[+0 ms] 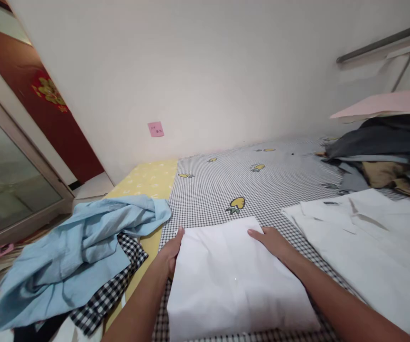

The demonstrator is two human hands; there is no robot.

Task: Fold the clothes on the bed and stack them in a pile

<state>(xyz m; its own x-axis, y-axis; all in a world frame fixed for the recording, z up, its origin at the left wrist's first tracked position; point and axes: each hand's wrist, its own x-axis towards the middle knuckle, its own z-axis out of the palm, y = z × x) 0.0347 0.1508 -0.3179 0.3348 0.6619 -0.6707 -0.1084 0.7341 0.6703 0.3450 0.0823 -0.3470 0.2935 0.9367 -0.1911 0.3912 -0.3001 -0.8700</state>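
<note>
At left lies a crumpled light-blue cotton shirt (73,251) on a black-and-white checked cloth (119,275). The left hand (169,251) stands on its side, pressed flat against a folded white garment (235,280), which lies on a grey checked bed sheet (205,209). The right hand (271,242) rests open on the far corner — the garment seems soft and light, so both long sides are the good place to hold it. Further right lies a wide white cloth (365,242).

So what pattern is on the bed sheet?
Sheet: black-and-white checks, yellow fruits; head view shows it best.
</note>
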